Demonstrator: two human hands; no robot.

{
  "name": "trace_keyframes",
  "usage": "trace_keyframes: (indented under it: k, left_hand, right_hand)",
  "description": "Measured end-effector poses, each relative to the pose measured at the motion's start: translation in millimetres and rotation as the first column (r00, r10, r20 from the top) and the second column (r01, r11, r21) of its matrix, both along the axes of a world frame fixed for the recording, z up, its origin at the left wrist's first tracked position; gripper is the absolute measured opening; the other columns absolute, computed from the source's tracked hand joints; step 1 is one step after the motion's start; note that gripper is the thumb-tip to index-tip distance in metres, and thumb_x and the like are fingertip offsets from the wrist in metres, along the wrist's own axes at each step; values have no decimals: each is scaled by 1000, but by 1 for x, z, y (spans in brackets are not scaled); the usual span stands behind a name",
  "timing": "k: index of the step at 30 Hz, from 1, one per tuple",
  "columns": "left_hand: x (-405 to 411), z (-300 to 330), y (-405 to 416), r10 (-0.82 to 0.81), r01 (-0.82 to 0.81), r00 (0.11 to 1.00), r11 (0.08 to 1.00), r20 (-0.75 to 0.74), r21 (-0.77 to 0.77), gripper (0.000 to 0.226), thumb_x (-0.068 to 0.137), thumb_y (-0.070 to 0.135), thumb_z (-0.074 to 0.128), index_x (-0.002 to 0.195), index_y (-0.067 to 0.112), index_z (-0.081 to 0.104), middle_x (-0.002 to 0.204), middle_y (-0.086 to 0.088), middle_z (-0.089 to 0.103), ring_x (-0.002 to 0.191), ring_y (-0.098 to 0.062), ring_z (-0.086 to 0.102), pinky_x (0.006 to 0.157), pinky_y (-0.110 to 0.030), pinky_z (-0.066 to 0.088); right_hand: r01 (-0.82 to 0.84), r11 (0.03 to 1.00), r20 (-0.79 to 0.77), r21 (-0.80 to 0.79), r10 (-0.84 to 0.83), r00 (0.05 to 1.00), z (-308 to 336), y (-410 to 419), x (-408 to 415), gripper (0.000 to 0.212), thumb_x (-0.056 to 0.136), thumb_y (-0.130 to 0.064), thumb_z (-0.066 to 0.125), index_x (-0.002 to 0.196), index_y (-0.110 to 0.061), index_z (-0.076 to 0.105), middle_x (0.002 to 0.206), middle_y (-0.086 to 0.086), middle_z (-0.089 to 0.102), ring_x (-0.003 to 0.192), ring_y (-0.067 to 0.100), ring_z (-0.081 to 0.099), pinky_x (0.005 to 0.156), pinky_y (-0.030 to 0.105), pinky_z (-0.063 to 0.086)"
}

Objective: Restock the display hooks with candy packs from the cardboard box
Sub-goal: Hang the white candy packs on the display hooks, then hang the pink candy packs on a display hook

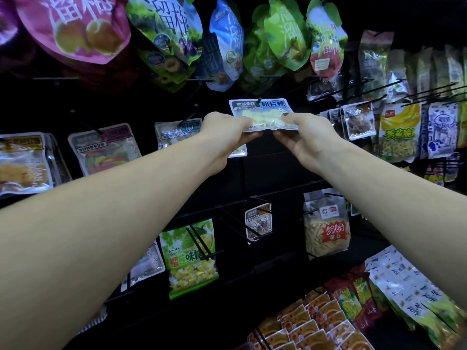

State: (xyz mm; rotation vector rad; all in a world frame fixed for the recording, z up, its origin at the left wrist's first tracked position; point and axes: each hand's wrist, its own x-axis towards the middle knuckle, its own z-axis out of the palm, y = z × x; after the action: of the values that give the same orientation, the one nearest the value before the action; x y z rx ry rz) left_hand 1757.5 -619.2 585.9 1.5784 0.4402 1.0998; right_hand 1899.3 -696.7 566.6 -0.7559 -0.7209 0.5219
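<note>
**Milk-candy pack at the hook, held from both ends**

While both arms reach up toward the black display wall, the candy pack (262, 114) sits just above centre of the frame, held between the two hands. The left hand (225, 137) pinches its lower left edge, thumb on the front face and fingers curled behind; the right hand (307, 140) pinches the lower right edge the same way — so each grip is narrow and closed on the pack, not free.

The pack's long axis runs left to right, nearly level, and it stands upright above the hands, which hold it along its bottom edge. Its top edge meets the tip of a black display hook (259, 99) that points out toward the camera; the hook's tip shows at the middle of the header, seemingly through the hang hole, though I cannot tell how far the pack is threaded on. Both hands are about equally near the hook, so the coming move looks like a straight push away from the body, along the hook.

The pack itself is small and flat — a grey-blue header with printed characters, a clear window below showing pale yellow-white candy pieces. The cardboard box is not in view.
</note>
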Motion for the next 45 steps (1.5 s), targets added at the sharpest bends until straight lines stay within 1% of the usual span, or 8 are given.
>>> trace_keyframes:
  k: [18, 21, 25, 31, 36, 40, 43, 45]
  left_hand:
    - [30, -38, 83, 216, -202, 969, 972, -119, 121, 6, 100, 3, 63, 94, 1, 61, 120, -13, 67, 86, -17, 69, 67, -21, 63]
    - [39, -39, 100, 259, -239, 953, 962, -159, 132, 19, 102, 5, 58, 120, 4, 64, 119, -9, 66, 82, -19, 73, 75, -29, 67]
    - [42, -44, 120, 301, -276, 933, 950, -198, 144, 34, 107, 9, 51, 141, 2, 54, 88, -8, 68, 79, -21, 78, 74, -34, 67]
    - [34, -41, 134, 365, -346, 904, 930, -221, 121, 10, 110, 2, 42, 116, 8, 48, 86, -16, 65, 84, -29, 74, 75, -37, 64]
    - [25, -43, 141, 340, -330, 895, 940, -287, 84, 33, 110, -2, 32, 80, 10, 39, 82, -10, 46, 65, -19, 47, 43, -21, 39]
    - [9, -47, 139, 315, -317, 922, 948, -227, 27, 22, 109, 2, 39, 126, 1, 54, 86, -10, 64, 73, -23, 68, 67, -27, 62]
    - [-21, -54, 125, 285, -304, 920, 952, -269, -31, 18, 111, 5, 40, 106, 0, 56, 99, -16, 68, 69, -20, 67, 70, -26, 61]
    - [-42, -60, 113, 276, -296, 920, 955, -277, -31, 17, 110, 5, 45, 111, -5, 58, 102, -17, 71, 67, -18, 68, 60, -24, 61]
  right_hand:
    - [19, 994, 26, -107, -16, 1000, -35, 93, 26, 28, 97, -5, 64, 124, -7, 64, 114, 11, 75, 98, 26, 77, 75, 34, 64]
    - [3, 994, 28, -108, 0, 1000, -38, 117, 32, 26, 98, -8, 65, 124, -9, 64, 115, 10, 76, 99, 25, 77, 73, 32, 64]
    - [9, 991, -10, -130, -11, 1000, -41, 153, 32, 21, 97, -7, 67, 118, -7, 67, 114, 11, 75, 99, 24, 77, 66, 29, 62]
    - [7, 991, -53, -134, -14, 998, -44, 187, 27, 17, 96, -6, 68, 113, -5, 67, 114, 12, 74, 99, 24, 76, 61, 27, 61]
    - [18, 989, -53, -149, -26, 998, -42, 193, 30, 22, 95, -7, 70, 116, -1, 66, 115, 14, 73, 96, 26, 76, 62, 30, 63]
    - [77, 976, -54, -202, -89, 995, -47, 186, 28, 42, 93, -18, 74, 127, 0, 56, 119, 15, 70, 91, 26, 77, 75, 34, 66]
    - [235, 928, 9, -289, -243, 970, -61, 170, 20, 60, 93, -29, 71, 141, -3, 45, 109, 9, 62, 91, 22, 72, 83, 35, 65]
    - [285, 900, 42, -328, -288, 957, -72, 152, 8, 59, 93, -31, 69, 141, -5, 47, 106, 9, 61, 91, 22, 72, 85, 37, 64]
